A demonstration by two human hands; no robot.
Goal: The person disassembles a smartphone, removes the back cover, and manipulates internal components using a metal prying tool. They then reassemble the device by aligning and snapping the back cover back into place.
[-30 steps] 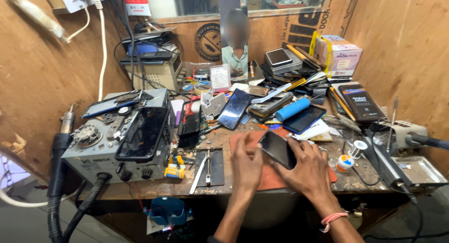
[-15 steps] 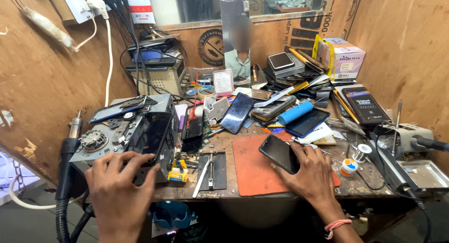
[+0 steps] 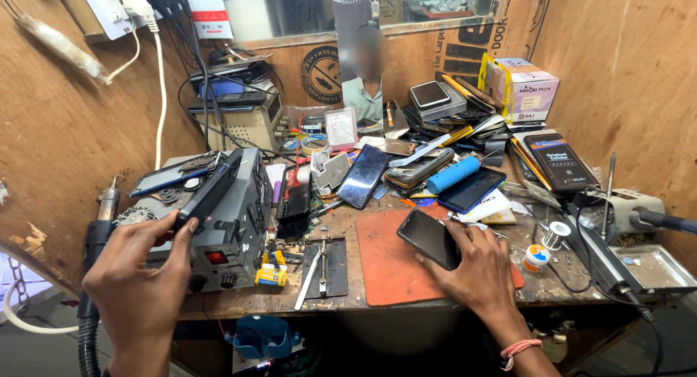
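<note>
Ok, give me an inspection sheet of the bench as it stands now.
Surface: wooden bench, orange mat at the front.
Job's things: dark phone flat on the mat; black slab tilted on the grey station.
Clutter: phones, blue cylinder, solder spool, metal tray.
Grips: left hand pinches the slab's lower end; right hand rests on the phone's edge.
Cables: black leads and a white cord hang from the wall socket.
Surroundings: plywood walls, a blurred person behind.
</note>
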